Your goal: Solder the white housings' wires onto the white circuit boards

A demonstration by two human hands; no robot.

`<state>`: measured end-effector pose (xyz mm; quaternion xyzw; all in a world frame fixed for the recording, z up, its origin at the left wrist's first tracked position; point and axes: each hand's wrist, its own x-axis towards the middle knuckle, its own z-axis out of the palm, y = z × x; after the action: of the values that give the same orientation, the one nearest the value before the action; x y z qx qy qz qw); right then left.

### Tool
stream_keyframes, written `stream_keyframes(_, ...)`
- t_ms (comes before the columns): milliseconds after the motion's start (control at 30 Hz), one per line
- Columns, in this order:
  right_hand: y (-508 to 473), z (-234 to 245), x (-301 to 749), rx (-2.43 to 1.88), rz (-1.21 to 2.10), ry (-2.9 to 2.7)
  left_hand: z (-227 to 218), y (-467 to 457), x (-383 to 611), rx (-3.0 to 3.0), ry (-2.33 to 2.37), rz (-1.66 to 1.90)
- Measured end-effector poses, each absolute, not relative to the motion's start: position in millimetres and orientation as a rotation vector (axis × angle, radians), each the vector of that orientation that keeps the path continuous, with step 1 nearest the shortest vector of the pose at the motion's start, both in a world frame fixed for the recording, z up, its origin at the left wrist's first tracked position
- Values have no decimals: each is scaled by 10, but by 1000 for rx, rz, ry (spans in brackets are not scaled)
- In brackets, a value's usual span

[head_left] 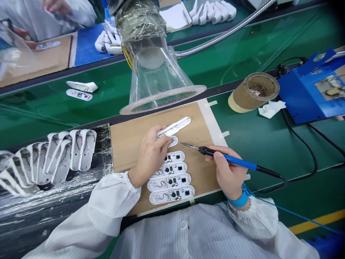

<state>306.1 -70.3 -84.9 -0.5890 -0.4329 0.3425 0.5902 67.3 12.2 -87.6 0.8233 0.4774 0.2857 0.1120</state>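
My right hand (231, 172) grips a soldering iron (231, 160) with a blue and black handle, its tip pointing left. The fingers of my left hand (151, 153) are closed on a white plastic housing (178, 126). Just below that housing a white circuit board (174, 141) shows partly, close to the iron's tip but apart from it; my fingers hide the rest. Nearer my body lie several oblong white boards (172, 193) with black chips and thin wires, stacked in a column on the brown cardboard mat (129, 138).
Several white housings with wires (87, 149) lie on the wrapped surface at left. A clear fume hood (161, 82) hangs over the mat's far edge. At right stand a cardboard tub (242, 95) and a blue soldering stand (309, 93). Across the bench, a co-worker's hand (56, 6) shows.
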Motion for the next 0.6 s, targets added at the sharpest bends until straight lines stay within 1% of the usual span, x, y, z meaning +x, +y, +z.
stream_keyframes(133, -654, -833, 3019, -1374, 809, -1004, -913, 125, 649, 2384, 1307, 919)
stream_keyframes(367, -629, -829, 2993, -1396, 808, -1022, -868, 139, 660, 2472, 1266, 767)
stream_keyframes(600, -657, -860, 3023, -1375, 819, -1029, -856, 128, 638, 2429, 1228, 777)
